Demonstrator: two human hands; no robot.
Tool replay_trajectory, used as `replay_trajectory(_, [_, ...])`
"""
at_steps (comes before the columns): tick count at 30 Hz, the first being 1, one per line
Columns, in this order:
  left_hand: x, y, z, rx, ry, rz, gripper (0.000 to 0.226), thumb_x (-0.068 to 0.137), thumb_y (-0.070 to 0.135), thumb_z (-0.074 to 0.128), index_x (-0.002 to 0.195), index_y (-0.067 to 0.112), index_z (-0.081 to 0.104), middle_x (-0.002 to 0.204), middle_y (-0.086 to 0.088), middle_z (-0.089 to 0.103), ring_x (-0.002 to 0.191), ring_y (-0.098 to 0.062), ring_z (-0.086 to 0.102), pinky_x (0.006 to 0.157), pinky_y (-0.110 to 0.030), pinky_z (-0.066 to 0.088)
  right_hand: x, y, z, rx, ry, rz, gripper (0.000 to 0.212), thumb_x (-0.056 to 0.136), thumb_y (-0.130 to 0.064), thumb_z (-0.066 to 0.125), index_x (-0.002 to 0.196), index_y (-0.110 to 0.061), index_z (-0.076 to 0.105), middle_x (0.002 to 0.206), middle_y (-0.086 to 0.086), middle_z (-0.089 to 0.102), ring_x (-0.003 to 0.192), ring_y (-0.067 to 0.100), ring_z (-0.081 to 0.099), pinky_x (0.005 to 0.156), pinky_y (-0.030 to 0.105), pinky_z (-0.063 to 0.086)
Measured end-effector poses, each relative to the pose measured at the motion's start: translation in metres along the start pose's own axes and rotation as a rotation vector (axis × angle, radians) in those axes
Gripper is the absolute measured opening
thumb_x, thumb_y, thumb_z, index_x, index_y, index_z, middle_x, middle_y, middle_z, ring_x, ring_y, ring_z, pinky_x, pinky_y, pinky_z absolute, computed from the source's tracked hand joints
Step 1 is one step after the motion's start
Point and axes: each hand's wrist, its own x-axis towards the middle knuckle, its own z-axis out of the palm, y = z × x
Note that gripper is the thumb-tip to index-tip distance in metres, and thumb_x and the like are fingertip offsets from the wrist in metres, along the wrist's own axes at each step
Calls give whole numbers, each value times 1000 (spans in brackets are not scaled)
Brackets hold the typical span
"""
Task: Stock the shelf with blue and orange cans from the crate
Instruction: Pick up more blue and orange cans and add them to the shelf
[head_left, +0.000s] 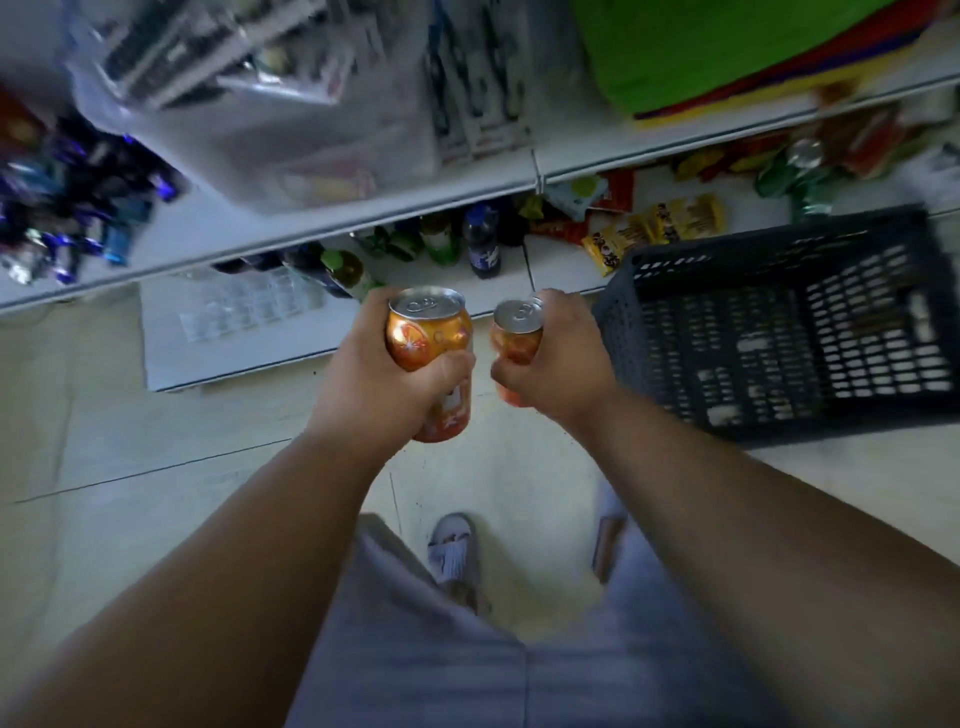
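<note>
Orange cans, one per hand: the left hand (363, 374) wraps the left can (428, 343), the right hand (558, 358) wraps the right can (517, 332), both upright with tops toward the camera. The shelf (322, 228) lies ahead and slightly left, nearer the left hand; the crate (779, 332) sits on the floor to the right.

Shelf goods (72, 202) blurred; crate (779, 332) interior unclear, right edge cropped.

Dim, even indoor light, soft shadows, motion blur smeared far shelves and right side, wide-angle bending at edges, silver glints on can tops (427, 302)
</note>
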Motion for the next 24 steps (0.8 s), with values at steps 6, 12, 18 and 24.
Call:
replay_trajectory(6, [-92,107,-67,129,-106,139,54,76,32,81,116,38,45,96,19,60,87,0,59,71,-27,47,-116,-107,-145,105,139,104,68,63,-34,81,119,-20,46,116,2,45,103,20,51,86,32,44])
replay_trajectory(12, [-139,172,-76,163,-223,264,54,73,32,82,112,40,46,100,14,63,93,-16,64,86,-40,53,-204,-164,-259,254,384,152,64,67,-33,83,115,-32,42,99,-16,54,87,5,56,72,22,42])
replay_trajectory(18, [-174,231,-18,159,-293,422,57,73,30,84,114,36,45,99,12,63,88,-10,64,77,-32,51,-242,-160,-350,353,551,93,63,66,-38,84,115,-40,45,106,-15,58,92,6,61,80,31,53])
replay_trajectory(24, [-192,299,74,153,-284,483,56,70,28,86,112,34,50,99,7,67,86,-12,67,77,-34,55,-256,-105,-455,377,596,48,64,68,-38,82,116,-41,41,105,-17,55,91,6,59,77,30,52])
